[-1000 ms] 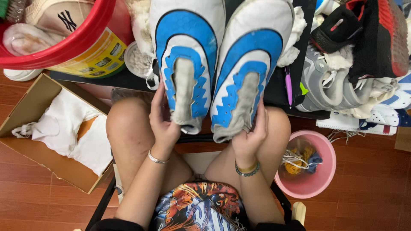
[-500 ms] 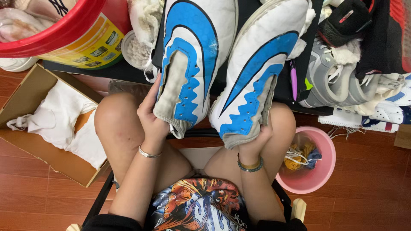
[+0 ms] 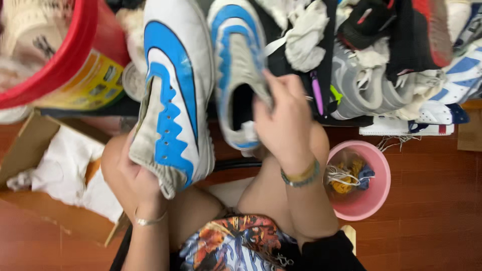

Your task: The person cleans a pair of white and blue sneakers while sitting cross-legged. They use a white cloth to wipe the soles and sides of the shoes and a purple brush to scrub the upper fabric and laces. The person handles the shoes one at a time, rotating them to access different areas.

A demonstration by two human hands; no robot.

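The seated person's left hand [image 3: 134,181] grips the heel end of a white sports shoe with jagged bright-blue side panels [image 3: 173,95], fingers wrapped under its grey collar, so the shoe stands with its toe toward 12 o'clock above the left knee. The right hand [image 3: 282,123] is closed on the grey tongue of a second white-and-blue shoe [image 3: 236,75], thumb and fingers pinching the fabric at the shoe's opening; this shoe lies just beside the first, at its 3 o'clock, above the right knee. The two hands are apart, each clamped on its own shoe. At 3 o'clock from the right hand lies a heap of grey, white and black sneakers [image 3: 376,75]. At 5 o'clock from that hand, on the red-brown wooden floor [image 3: 432,200], stands a small pink plastic bucket [image 3: 379,173] holding tangled laces and scraps. At 10 o'clock from the left hand sits a red plastic basin [image 3: 65,55] on a yellow tub, and at 9 o'clock an open cardboard box with white crumpled cloth [image 3: 60,170].
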